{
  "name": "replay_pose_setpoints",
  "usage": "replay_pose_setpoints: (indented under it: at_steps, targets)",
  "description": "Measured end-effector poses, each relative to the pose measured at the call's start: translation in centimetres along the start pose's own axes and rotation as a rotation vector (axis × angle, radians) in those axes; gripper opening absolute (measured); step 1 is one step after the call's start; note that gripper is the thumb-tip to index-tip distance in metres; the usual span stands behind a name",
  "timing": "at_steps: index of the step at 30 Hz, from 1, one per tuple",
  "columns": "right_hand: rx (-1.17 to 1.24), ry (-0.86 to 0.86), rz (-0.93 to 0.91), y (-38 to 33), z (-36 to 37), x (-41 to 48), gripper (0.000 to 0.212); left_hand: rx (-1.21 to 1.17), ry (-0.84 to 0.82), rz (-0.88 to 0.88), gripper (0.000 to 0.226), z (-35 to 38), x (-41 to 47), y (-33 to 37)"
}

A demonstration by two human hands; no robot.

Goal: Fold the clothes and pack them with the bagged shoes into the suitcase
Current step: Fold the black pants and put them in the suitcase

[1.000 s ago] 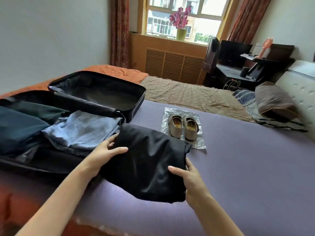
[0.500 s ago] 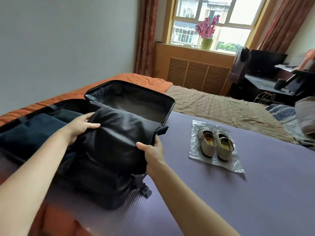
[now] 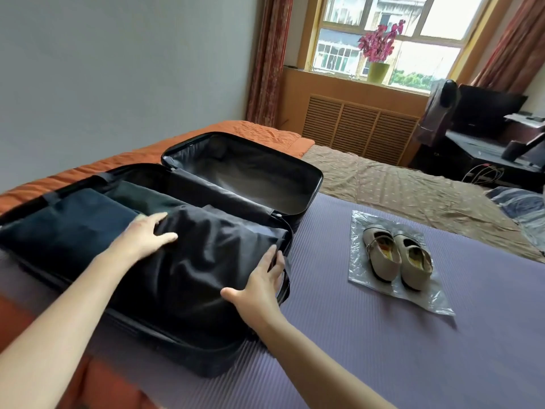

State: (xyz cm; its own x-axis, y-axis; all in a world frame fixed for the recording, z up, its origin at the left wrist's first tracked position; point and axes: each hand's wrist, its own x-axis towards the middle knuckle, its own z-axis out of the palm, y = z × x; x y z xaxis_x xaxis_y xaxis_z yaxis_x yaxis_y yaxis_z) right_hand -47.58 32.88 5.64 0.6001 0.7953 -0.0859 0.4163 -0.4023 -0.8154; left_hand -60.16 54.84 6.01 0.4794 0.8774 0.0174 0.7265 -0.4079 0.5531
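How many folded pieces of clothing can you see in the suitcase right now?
3: a navy piece at the left end, a dark green piece just beyond it, and a black piece at the right end. More may lie hidden underneath.

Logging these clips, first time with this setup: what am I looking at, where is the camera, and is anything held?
No machine: these are a person's two bare hands, filmed by a camera worn on the head, looking forward and down. An open suitcase lies on a purple bed cover. The left hand and right hand rest flat on a black folded garment inside it, beside dark blue folded clothes. Nothing is gripped. Beige shoes in a clear bag lie on the cover, right of the suitcase.
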Motion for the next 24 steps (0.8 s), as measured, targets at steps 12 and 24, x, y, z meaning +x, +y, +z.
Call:
replay_pose_setpoints:
  at_steps: [12, 24]
  targets:
    - [-0.896, -0.207, -0.106, 2.8, 0.5, 3.4, 0.132, 0.555, -0.183, 0.196, 0.069, 7.2, 1.0, -1.0]
    - [-0.408, -0.142, -0.177, 3.8, -1.7, 3.4, 0.116, 0.341, 0.088, 0.256, 0.054, 5.7, -0.7, 2.8]
